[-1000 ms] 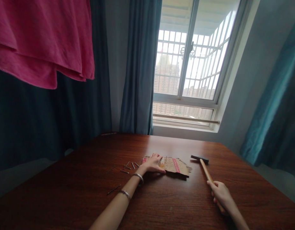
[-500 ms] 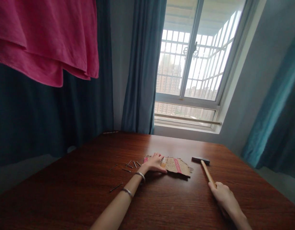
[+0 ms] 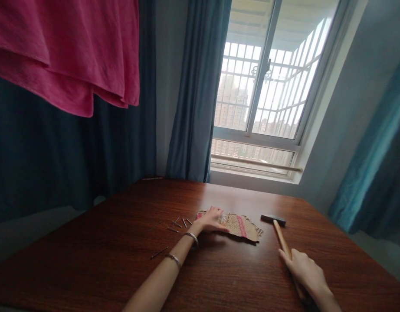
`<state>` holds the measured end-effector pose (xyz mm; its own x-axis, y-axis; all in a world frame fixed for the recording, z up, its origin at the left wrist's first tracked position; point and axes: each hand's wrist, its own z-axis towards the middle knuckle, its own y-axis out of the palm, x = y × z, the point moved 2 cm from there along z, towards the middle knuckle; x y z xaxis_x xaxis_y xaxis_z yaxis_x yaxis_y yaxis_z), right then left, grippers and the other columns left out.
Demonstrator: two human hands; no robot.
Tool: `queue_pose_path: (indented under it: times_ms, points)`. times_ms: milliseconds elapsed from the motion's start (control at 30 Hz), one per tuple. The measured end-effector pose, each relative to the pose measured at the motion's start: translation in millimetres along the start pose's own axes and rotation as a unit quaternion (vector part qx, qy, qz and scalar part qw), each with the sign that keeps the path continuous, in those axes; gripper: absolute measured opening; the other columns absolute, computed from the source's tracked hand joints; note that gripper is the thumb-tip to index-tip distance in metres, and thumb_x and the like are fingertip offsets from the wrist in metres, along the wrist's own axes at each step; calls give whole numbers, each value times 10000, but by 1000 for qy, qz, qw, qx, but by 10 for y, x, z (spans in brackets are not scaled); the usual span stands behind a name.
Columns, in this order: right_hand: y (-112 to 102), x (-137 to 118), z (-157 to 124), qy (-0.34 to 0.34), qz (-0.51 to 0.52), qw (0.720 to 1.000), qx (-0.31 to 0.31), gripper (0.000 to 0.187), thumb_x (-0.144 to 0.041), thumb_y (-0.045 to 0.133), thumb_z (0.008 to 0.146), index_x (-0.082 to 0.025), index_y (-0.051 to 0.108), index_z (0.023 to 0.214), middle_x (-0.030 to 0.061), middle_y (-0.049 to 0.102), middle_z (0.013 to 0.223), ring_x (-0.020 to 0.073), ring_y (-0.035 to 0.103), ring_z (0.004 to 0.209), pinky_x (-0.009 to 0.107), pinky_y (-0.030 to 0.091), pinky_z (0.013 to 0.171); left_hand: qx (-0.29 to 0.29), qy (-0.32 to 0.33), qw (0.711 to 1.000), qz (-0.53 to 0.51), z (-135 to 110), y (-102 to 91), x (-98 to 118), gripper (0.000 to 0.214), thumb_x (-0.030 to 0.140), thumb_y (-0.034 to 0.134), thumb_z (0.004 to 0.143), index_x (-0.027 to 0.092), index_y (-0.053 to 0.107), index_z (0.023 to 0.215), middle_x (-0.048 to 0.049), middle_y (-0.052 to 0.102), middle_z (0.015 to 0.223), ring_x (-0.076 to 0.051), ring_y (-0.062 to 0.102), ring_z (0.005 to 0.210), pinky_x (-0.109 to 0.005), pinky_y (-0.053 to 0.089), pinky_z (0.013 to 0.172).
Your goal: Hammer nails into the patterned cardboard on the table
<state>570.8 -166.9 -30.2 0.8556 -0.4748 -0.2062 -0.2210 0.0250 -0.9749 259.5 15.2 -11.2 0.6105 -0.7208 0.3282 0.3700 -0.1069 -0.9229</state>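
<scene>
So, steadying first: the piece of cardboard (image 3: 252,232) is laid flat on the table (image 3: 232,281), and it's pinned near its left end by the left hand (image 3: 213,220), which is spread over it with the thumb stuck out, not clenched. A thin upright nail (image 3: 229,216) is seen just beside those fingers; whether it's touched by them can't really be told.

The hammer (image 3: 279,229) is grasped by the right hand (image 3: 306,269), fingers wrapped partway along the handle (image 3: 283,243), thumb pointed up it. The head (image 3: 273,220) is off to the right of the cardboard, apart from it.

Tips, for what they're worth: pressure is best put on the cardboard farther from the nail, with the thumb tucked back. More control would probably be had with a snug grip, and light, straight taps would be safer than big swings, since cardboard likely gives easily.

Headcount: one hammer, one piece of cardboard with two pink bands, one nail upright. Roughly seven loose nails (image 3: 159,253) are scattered left of the cardboard, but some are crossed and one is faint, so no exact number can be sworn to. Two bracelets (image 3: 191,238) are worn on the left arm.
</scene>
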Motion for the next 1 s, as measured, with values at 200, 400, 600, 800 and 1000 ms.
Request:
queue_pose_path:
  times_ms: [200, 400, 600, 800, 1000]
  points:
    - [-8, 14, 17, 20, 9, 1000, -2, 613, -666, 203, 769, -180, 573, 803, 190, 647, 917, 360, 608, 898, 480, 430, 738, 139, -43, 987, -64, -14, -357, -80, 413, 414, 549, 732, 161, 612, 1051, -97, 576, 1083, -227, 475, 1033, -300, 343, 908]
    - [27, 189, 96, 7, 42, 999, -18, 680, -715, 131, 741, -194, 566, 700, 181, 653, 891, 343, 610, 896, 433, 433, 735, 112, -176, 974, -82, -556, -971, -655, 280, 328, 515, 671, 137, 687, 783, -60, 664, 790, -181, 577, 750, -229, 406, 682]
    - [103, 284, 194, -8, 57, 998, -5, 659, -693, 133, 755, -208, 566, 651, 160, 667, 848, 329, 619, 862, 404, 435, 712, 12, -267, 963, -43, -1274, -1259, -1259, 196, 293, 560, 546, 147, 669, 619, -22, 640, 618, -160, 559, 619, -203, 367, 548]
    - [105, 302, 204, -15, 52, 999, -6, 603, -661, 192, 767, -210, 567, 631, 160, 674, 827, 327, 625, 850, 392, 438, 711, -60, -312, 948, -1, -1642, -1173, -1410, 209, 269, 549, 502, 125, 635, 626, -31, 603, 575, -162, 539, 529, -220, 358, 478]
    - [104, 342, 219, -18, 77, 997, -19, 603, -664, 183, 770, -216, 559, 622, 154, 676, 858, 323, 615, 893, 387, 431, 738, -74, -331, 941, 13, -1692, -1089, -1363, 146, 181, 523, 453, 130, 582, 576, -26, 588, 569, -153, 522, 508, -213, 332, 447]
